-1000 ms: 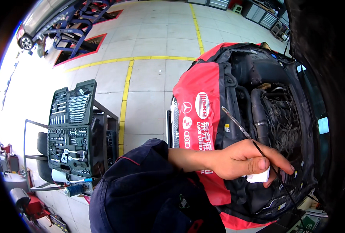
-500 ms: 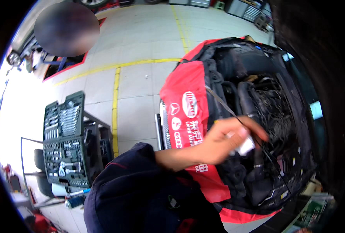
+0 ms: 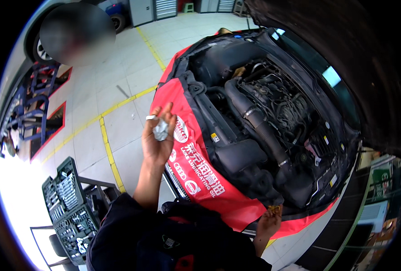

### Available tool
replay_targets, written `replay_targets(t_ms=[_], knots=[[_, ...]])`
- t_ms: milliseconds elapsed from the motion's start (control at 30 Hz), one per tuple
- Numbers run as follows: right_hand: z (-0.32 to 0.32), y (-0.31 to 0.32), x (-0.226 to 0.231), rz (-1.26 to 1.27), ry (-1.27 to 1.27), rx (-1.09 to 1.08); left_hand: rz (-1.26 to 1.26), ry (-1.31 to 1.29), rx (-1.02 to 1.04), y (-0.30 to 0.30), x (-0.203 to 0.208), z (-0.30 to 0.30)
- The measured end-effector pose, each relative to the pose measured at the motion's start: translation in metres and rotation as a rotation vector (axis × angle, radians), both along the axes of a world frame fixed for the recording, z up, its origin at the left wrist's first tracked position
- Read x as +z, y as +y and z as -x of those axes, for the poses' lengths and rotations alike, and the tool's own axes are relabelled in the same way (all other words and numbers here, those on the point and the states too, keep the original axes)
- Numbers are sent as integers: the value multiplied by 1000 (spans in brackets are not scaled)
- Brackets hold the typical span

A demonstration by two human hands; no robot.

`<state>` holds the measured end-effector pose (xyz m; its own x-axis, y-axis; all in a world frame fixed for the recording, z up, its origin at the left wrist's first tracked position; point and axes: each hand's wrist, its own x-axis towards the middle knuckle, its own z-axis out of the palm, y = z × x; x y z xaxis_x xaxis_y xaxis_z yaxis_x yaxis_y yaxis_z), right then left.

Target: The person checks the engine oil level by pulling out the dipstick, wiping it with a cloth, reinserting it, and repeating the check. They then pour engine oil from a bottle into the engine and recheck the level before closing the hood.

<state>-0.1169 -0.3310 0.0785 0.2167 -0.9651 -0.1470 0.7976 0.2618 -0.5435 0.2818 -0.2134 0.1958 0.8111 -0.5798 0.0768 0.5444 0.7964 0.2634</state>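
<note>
My left hand (image 3: 157,142) is raised palm up over the left edge of the red fender cover (image 3: 182,97). Its fingers are loosely curled round a crumpled white tissue (image 3: 161,130). At the near corner of the open engine bay, my right hand (image 3: 269,223) is closed on the small yellow handle (image 3: 274,208) of what looks like a dipstick; its rod cannot be made out now. Beyond both hands lies the car's engine (image 3: 277,97), with a thick black ribbed air hose (image 3: 266,131) running across it.
Overhead on the right hangs the raised hood (image 3: 327,36). An open socket-and-wrench case (image 3: 67,203) stands at the lower left on a dark cart (image 3: 103,189). Blue lift equipment (image 3: 33,110) is at the far left, and boxes (image 3: 381,180) lie at the right.
My left hand, with the white tissue, has moved left from over the engine bay, off the long thin rod. My right hand has come into view. The view has turned.
</note>
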Motion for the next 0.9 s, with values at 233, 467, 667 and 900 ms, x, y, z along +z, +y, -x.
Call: replay_targets(t_ms=[233, 467, 667, 900], knots=[[15, 7, 0, -10, 18, 23, -259, -255, 184, 11, 18, 0], [80, -18, -8, 137, 29, -82, -213, -294, 273, 41, 17, -15], [96, -36, -22, 11, -23, 159, -209, -373, 290, 78, 24, -3], [57, -55, -50, -78, -87, 320, -278, -489, 184, 128, 20, 20]])
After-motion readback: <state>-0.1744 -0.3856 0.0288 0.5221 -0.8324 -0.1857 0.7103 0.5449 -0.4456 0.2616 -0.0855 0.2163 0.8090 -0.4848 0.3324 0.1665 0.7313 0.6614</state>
